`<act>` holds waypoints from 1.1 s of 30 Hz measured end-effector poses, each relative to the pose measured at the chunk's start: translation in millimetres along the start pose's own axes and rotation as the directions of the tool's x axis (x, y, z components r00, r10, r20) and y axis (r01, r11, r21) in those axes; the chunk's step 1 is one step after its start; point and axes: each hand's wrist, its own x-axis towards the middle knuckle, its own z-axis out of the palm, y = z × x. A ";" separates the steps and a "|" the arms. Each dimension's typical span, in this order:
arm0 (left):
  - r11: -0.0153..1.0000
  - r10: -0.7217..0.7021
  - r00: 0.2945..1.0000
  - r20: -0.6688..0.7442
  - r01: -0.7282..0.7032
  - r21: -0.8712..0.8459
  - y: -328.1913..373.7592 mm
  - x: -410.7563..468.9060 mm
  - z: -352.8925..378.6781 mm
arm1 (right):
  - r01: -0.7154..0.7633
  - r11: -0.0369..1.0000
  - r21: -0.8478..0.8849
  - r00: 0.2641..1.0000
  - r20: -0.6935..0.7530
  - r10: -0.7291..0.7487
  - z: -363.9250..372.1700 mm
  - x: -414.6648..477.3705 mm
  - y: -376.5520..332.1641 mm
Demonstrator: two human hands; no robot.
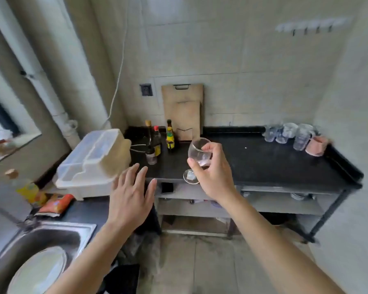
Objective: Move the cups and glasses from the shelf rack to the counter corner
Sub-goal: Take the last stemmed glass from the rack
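Item 1: clear stemmed wine glass (199, 153), tilted, held above the front edge of the black-topped table (263, 162). A little pinkish residue seems to sit low in the bowl, though blur makes this uncertain. Its round foot shows just below the fingers.

Item 2: right hand (212, 172), grip closed around the bowl of the wine glass, thumb on the near side and fingers wrapped over the far side.

Item 3: left hand (130, 194), grip released, fingers spread, palm down, empty, at the table's front left end.

Item 4: cluster of clear glass cups (289, 134), standing together at the table's far right corner, with a pink cup (317, 146) just beside them on the right.

Item 5: dark sauce bottles (157, 141), grouped at the table's far left.

Item 6: two wooden cutting boards (183, 111), leaning upright against the wall behind the table.

Item 7: white plastic dish box (96, 160), left of the table.

Item 8: steel sink (40, 240), well left of the table and nearer the viewer.
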 end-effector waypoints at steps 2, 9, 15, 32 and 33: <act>0.996 0.054 0.998 0.016 -0.053 -0.079 27.2 45.8 36.1 | -0.047 0.996 -0.078 0.999 -0.021 0.045 -17.9 20.5 38.2; 0.913 0.332 0.943 0.014 -0.318 -0.255 150.7 194.9 122.9 | -0.191 0.933 -0.306 0.968 -0.215 0.128 -104.8 116.5 127.0; 0.795 0.530 0.848 0.033 -0.483 -0.367 261.5 268.1 169.3 | -0.299 0.899 -0.320 0.898 -0.412 0.152 -190.6 149.0 178.3; 0.865 0.502 0.765 0.404 -0.449 -0.225 496.3 385.1 371.8 | -0.475 0.839 -0.266 0.859 -0.350 0.375 -343.4 275.2 487.0; 0.876 0.482 0.764 0.430 -0.428 -0.221 504.4 390.0 382.4 | -0.489 0.832 -0.263 0.853 -0.346 0.392 -347.2 284.5 504.3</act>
